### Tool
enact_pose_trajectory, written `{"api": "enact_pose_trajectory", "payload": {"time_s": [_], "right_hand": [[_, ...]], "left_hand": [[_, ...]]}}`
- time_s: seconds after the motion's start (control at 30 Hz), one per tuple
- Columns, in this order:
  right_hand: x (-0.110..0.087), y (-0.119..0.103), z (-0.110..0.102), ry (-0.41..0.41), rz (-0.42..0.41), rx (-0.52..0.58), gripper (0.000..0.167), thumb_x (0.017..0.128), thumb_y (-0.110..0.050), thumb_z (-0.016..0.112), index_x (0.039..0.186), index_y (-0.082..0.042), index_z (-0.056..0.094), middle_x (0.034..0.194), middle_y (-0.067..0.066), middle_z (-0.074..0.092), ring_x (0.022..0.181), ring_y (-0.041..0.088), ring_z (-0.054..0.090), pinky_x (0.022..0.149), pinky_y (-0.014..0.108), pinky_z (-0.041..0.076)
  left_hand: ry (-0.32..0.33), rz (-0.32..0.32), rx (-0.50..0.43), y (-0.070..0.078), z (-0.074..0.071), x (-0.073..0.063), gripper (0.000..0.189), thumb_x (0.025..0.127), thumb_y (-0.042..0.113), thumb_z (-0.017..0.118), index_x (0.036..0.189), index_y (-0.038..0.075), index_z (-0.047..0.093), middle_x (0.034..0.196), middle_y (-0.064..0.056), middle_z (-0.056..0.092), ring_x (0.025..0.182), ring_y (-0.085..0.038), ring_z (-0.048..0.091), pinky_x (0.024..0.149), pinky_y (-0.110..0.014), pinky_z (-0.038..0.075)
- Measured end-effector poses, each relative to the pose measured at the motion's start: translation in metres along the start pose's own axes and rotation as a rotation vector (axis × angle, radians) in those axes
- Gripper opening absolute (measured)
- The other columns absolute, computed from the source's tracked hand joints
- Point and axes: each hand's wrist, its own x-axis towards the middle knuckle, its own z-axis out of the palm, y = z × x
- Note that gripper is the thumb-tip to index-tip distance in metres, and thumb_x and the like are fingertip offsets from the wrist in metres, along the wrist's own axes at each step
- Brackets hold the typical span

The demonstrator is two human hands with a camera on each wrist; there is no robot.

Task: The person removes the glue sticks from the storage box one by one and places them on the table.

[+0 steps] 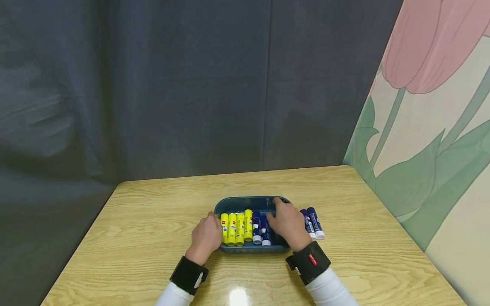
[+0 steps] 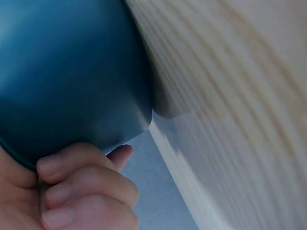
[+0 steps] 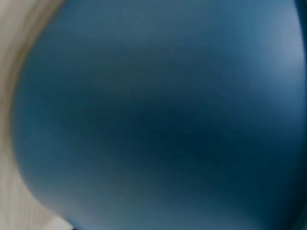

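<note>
A dark blue plastic bin (image 1: 254,250) stands on the table, with glue sticks lying side by side in it. Several yellow glue sticks (image 1: 240,229) fill its left part, and two dark blue glue sticks (image 1: 257,227) lie to their right. My left hand (image 1: 207,233) grips the bin's left end; in the left wrist view its curled fingers (image 2: 91,187) lie against the outer wall. Over the bin's right end is my right hand (image 1: 288,223), thumb and index finger spread apart inside the rim, its other fingers hidden. The bin's outer wall (image 3: 158,115) fills most of the right wrist view.
Two more dark blue glue sticks with white ends (image 1: 315,223) lie on the wooden table (image 1: 153,238) just right of the bin, partly behind my right hand. A dark curtain (image 1: 214,93) hangs along the back edge, and a wall with painted tulips (image 1: 432,140) stands at the right.
</note>
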Motion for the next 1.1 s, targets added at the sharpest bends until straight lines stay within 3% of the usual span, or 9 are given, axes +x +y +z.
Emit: {"api": "enact_pose_trajectory", "payload": {"time_s": [0.27,0.47,0.63,1.1], "right_hand": [[-0.001,-0.005,0.009,-0.087,0.015,-0.018,0.053,0.075,-0.036,0.063,0.12,-0.01,0.049,0.101,0.013,0.059,0.069,0.022,0.057,0.057,0.042,0.046],[-0.002,-0.006,0.016,-0.119,0.015,-0.033,0.055,0.074,-0.035,0.063,0.121,-0.01,0.048,0.096,0.013,0.06,0.058,0.02,0.054,0.045,0.037,0.041],[-0.004,-0.007,0.019,-0.131,-0.001,-0.032,0.054,0.073,-0.033,0.064,0.12,-0.009,0.049,0.094,0.013,0.06,0.055,0.019,0.051,0.043,0.037,0.039],[-0.003,-0.008,0.025,-0.178,0.009,-0.039,0.05,0.073,-0.03,0.064,0.118,-0.011,0.052,0.102,0.012,0.058,0.077,0.026,0.056,0.054,0.044,0.043]], "left_hand": [[-0.006,-0.002,-0.006,-0.001,0.0,0.001,0.034,0.093,0.023,0.028,0.096,-0.003,0.05,0.055,-0.005,0.043,0.042,-0.015,0.041,0.037,-0.03,0.032],[-0.008,-0.007,-0.003,-0.001,0.0,0.001,0.034,0.093,0.023,0.028,0.097,-0.003,0.05,0.056,-0.005,0.043,0.042,-0.015,0.042,0.037,-0.03,0.032],[-0.01,-0.01,-0.005,-0.001,0.0,0.0,0.033,0.093,0.023,0.029,0.096,-0.002,0.05,0.056,-0.005,0.043,0.042,-0.015,0.041,0.037,-0.029,0.032],[-0.009,-0.013,-0.008,0.0,0.001,0.0,0.033,0.093,0.023,0.029,0.097,-0.003,0.05,0.055,-0.005,0.043,0.042,-0.015,0.041,0.037,-0.029,0.032]]}}
